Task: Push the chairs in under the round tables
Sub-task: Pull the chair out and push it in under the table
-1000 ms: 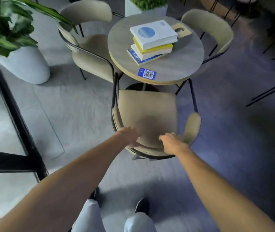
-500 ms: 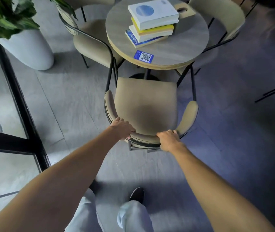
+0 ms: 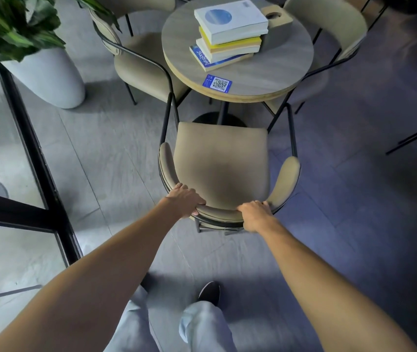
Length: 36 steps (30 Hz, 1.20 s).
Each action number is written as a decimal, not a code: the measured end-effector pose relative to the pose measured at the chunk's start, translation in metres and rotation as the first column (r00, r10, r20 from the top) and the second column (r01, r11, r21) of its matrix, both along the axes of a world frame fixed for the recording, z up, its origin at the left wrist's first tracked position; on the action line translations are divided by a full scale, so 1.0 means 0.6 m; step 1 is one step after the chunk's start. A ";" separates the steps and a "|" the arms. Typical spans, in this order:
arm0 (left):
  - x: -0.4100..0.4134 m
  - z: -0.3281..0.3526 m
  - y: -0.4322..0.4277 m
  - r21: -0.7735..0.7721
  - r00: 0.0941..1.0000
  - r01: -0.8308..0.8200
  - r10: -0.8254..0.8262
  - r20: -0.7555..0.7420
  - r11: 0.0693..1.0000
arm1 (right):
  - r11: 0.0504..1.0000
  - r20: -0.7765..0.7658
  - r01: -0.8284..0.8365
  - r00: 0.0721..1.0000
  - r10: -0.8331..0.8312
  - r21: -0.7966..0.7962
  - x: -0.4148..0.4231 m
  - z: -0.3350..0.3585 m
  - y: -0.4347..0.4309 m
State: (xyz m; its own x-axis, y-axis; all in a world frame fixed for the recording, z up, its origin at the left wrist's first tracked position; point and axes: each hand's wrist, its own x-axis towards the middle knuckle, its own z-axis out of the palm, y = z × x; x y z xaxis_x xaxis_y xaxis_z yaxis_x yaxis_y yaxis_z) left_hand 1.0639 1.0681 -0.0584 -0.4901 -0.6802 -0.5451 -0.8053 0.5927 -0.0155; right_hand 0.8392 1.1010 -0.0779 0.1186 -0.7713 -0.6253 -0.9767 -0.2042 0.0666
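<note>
Round table [image 3: 278, 72]: grey wood-grain top with a pale edge, on a dark central pedestal.

Near chair [image 3: 221, 161]: beige padded seat and curved backrest on a black frame. It stands on your side of the round table, its seat front just short of the table edge and not yet under it.

Your left hand [image 3: 184, 201]: closed over the left part of the near chair's backrest, fingers curled across the top rim.

Your right hand [image 3: 254, 215]: closed over the right part of the same backrest, fingers wrapped over the rim.

Left chair [image 3: 139, 62]: beige, left of the round table, seat partly under the top.

Right chair [image 3: 329, 26]: beige, right of the round table, backrest showing above the tabletop.

Books [image 3: 227, 34]: a stack on the round table, white cover uppermost.

QR card [image 3: 217, 83]: blue and white, flat on the round table near its closest edge.

Planter [image 3: 47, 77]: white, with green leaves, well left of the round table.
</note>
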 end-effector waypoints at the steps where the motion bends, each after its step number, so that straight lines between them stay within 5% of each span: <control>1: -0.001 0.001 0.004 -0.001 1.000 -0.001 0.001 0.002 1.000 | 1.000 0.000 0.003 1.000 -0.003 -0.002 0.000 -0.001 0.004; 17: -0.002 0.009 0.043 0.031 0.999 -0.015 0.014 0.043 0.999 | 0.999 0.061 0.048 0.997 -0.049 0.013 -0.001 0.018 0.038; 22: -0.018 0.080 0.039 0.120 0.989 -0.124 0.133 -0.069 0.985 | 0.985 0.144 0.134 0.978 -0.149 0.106 -0.004 0.084 0.020; 36: -0.146 0.303 -0.129 -0.109 0.986 -0.103 0.088 -0.140 0.989 | 0.970 0.271 0.213 0.947 -0.174 -0.121 -0.104 0.313 -0.116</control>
State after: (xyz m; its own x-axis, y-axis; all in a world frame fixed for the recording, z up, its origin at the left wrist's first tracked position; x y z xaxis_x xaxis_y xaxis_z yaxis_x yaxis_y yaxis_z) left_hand 0.9763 0.9909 0.1235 -0.4833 -0.7819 -0.3937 -0.8575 0.5135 0.0329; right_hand 0.7767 1.0315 0.1101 0.0991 -0.8759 -0.4721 -0.9842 -0.0164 -0.1760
